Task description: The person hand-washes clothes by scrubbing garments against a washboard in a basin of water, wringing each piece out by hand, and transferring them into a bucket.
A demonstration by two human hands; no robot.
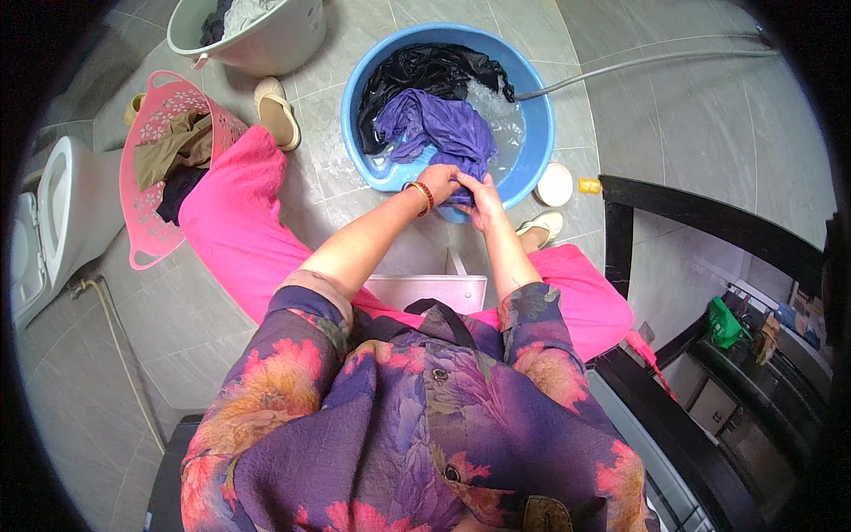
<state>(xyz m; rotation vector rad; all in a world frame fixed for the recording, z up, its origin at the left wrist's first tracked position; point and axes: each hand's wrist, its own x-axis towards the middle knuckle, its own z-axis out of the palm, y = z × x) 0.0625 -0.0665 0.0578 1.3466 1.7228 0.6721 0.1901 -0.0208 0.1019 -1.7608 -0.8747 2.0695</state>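
Note:
A blue tub (pixel 353 142) stands in front of me, holding water and wet clothes. Inside it, a purple garment (pixel 443 124) lies bunched over black cloth (pixel 434 66) and spills toward the near rim. My left hand (pixel 439 184), with bracelets at the wrist, closes on the garment's near end. Right beside it, my right hand (pixel 483 200) grips the same purple cloth, thumb toward the left hand. Both hands are at the tub's near rim. A grey hose (pixel 638 62) runs from the right into the tub, where the water foams.
A pink laundry basket (pixel 142 204) with clothes stands at left, near a white toilet (pixel 66 213). A pale green bucket (pixel 284 40) with clothes is at the far left. Right of the tub sit a white round container (pixel 555 184) and a yellow item (pixel 589 185). A black frame (pixel 709 213) rises at right.

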